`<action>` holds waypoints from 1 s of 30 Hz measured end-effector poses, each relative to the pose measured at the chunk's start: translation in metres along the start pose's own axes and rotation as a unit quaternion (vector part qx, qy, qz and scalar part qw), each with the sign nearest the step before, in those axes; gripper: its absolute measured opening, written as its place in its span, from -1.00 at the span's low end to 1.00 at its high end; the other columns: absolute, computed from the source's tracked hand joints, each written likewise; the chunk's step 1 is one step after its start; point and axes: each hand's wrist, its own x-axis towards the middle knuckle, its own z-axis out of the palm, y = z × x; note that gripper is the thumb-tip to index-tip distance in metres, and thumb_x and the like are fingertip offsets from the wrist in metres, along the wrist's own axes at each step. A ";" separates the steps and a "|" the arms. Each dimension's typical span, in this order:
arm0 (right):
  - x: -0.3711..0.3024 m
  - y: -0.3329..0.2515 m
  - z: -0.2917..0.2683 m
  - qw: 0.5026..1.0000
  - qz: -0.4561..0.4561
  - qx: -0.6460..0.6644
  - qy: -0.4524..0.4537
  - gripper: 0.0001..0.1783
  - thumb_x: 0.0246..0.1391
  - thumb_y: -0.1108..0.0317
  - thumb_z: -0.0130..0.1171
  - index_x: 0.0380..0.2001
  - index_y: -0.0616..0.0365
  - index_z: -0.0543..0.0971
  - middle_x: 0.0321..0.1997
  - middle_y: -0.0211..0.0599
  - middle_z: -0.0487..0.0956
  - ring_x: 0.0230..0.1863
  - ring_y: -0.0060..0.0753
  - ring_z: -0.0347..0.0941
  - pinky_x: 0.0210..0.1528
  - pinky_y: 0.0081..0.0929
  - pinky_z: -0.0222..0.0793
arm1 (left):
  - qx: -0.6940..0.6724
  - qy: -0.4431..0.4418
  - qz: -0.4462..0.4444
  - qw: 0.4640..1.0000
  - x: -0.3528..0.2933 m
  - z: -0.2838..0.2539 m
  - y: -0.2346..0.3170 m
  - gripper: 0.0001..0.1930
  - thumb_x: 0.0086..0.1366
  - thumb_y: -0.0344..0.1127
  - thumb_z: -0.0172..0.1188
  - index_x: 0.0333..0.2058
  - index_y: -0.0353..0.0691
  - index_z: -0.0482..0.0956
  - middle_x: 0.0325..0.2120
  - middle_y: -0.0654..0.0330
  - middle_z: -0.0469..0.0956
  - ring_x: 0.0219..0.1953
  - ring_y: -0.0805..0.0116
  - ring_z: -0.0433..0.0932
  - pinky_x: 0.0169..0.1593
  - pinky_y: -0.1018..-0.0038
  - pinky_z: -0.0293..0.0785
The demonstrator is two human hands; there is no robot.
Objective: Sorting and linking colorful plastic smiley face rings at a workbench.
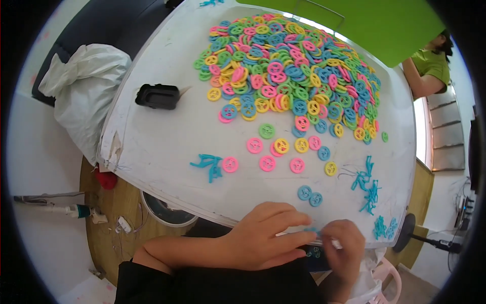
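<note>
At the near table edge, my left hand (271, 235) and my right hand (347, 245) meet fingertip to fingertip. Between them is a small blue plastic piece (315, 231), mostly covered by the fingers, so its exact shape is hidden. My left fingers close in on it from the left. The right hand is curled and slightly blurred, its fingertips at the piece's other side. Just beyond lie two blue toy wheels (310, 195). Loose pink wheels (267, 163) and yellow wheels (301, 145) are scattered farther out.
A big heap of coloured wheels (298, 71) covers the far table. Thin teal plastic parts lie left (210, 164) and right (372, 195). A black tray (158, 96) sits at left. Beyond the table's right side is another person (428, 76). A bucket (167, 210) stands below.
</note>
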 end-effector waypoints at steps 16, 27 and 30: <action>0.038 0.025 0.026 0.992 -0.036 -0.114 -0.034 -0.51 -0.14 0.58 0.43 -0.04 0.26 0.61 -0.18 -0.18 0.53 -0.24 -0.32 0.53 -0.26 -0.40 0.46 | -0.072 -0.093 -0.287 0.951 0.004 -0.009 -0.015 -0.83 0.35 -0.41 0.27 -0.10 -0.27 0.64 -0.29 0.11 0.67 -0.24 0.22 0.67 -0.15 0.43 0.56; 0.027 0.013 0.024 0.909 0.206 0.358 -0.053 -0.83 0.02 0.67 0.32 -0.32 0.30 0.56 -0.24 -0.18 0.61 -0.26 -0.42 0.54 -0.29 -0.49 0.48 | -0.289 -0.014 -0.368 0.884 0.002 0.003 -0.023 -0.78 0.45 -0.48 0.14 0.02 -0.36 0.51 -0.22 0.18 0.65 -0.17 0.51 0.60 -0.08 0.52 0.55; 0.036 0.010 0.031 0.866 0.163 0.471 -0.051 -0.86 0.06 0.64 0.31 -0.32 0.27 0.57 -0.19 -0.15 0.61 -0.14 -0.37 0.56 -0.11 -0.44 0.50 | -0.274 -0.019 -0.375 0.885 0.002 0.005 -0.022 -0.80 0.43 -0.48 0.17 -0.01 -0.35 0.55 -0.19 0.18 0.67 -0.16 0.52 0.61 -0.10 0.53 0.56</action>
